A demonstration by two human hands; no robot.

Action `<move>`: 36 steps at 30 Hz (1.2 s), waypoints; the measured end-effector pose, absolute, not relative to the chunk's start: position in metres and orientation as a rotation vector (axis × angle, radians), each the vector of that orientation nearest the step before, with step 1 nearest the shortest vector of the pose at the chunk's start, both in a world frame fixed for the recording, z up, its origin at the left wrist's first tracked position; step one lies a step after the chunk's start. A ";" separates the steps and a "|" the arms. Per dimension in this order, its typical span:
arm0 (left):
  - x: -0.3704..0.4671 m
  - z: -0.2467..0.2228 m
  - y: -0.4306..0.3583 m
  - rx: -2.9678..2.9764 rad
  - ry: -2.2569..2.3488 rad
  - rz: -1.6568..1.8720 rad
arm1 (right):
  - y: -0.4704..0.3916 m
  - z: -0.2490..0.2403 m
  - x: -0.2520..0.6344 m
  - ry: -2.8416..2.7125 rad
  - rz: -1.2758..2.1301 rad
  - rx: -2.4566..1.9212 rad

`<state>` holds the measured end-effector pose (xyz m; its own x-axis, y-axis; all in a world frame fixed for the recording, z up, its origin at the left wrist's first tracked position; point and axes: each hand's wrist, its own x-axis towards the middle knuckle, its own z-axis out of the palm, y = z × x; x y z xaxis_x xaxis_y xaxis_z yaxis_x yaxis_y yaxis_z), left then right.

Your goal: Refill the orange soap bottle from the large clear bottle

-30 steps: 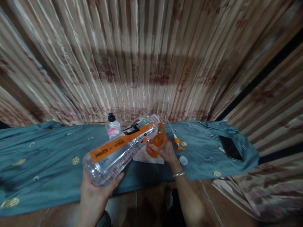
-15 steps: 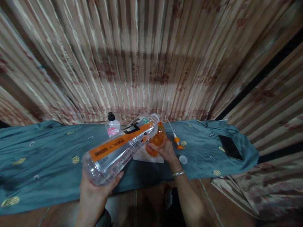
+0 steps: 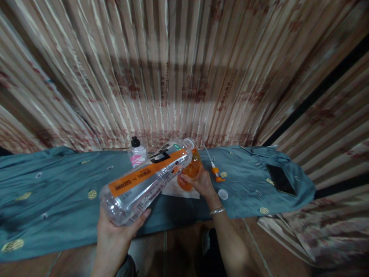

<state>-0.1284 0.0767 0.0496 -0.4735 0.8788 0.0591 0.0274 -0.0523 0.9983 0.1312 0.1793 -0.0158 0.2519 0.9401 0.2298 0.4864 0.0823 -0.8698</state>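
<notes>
My left hand (image 3: 118, 231) grips the base of a large clear plastic bottle (image 3: 144, 181) with an orange and silver label. The bottle is tilted, its uncapped mouth up and to the right, over the top of an orange see-through bottle (image 3: 192, 167). My right hand (image 3: 200, 181) is wrapped round that orange bottle, which stands on a white sheet of paper (image 3: 170, 190). Whether liquid flows between the two I cannot tell. Right of my right hand lie an orange pump head (image 3: 216, 173) with a thin tube and a white round cap (image 3: 223, 194).
A small clear bottle (image 3: 137, 154) with a black cap and pink label stands behind the large bottle. A black phone (image 3: 280, 179) lies on the right of the green cloth (image 3: 66, 184). Behind the table hangs a striped curtain (image 3: 184, 77).
</notes>
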 end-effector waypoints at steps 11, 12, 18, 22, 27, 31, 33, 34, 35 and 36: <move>-0.130 0.049 0.078 1.001 1.553 1.604 | 0.179 -0.015 0.132 -1.372 0.613 -1.525; -0.130 0.049 0.078 0.997 1.540 1.610 | 0.179 -0.015 0.132 -1.370 0.612 -1.531; -0.129 0.051 0.077 0.973 1.510 1.595 | 0.179 -0.016 0.131 -1.357 0.603 -1.574; -0.130 0.051 0.077 1.014 1.552 1.574 | 0.179 -0.016 0.130 -1.357 0.584 -1.551; -0.129 0.052 0.077 0.965 1.535 1.599 | 0.178 -0.015 0.131 -1.370 0.603 -1.537; -0.127 0.053 0.077 0.933 1.508 1.608 | 0.178 -0.014 0.132 -1.380 0.623 -1.541; -0.126 0.053 0.077 0.913 1.496 1.609 | 0.178 -0.014 0.132 -1.385 0.627 -1.549; -0.126 0.053 0.077 0.911 1.492 1.613 | 0.178 -0.014 0.132 -1.387 0.626 -1.553; -0.126 0.052 0.077 0.916 1.493 1.618 | 0.178 -0.014 0.132 -1.387 0.622 -1.555; -0.126 0.051 0.077 0.925 1.501 1.620 | 0.178 -0.014 0.133 -1.386 0.617 -1.555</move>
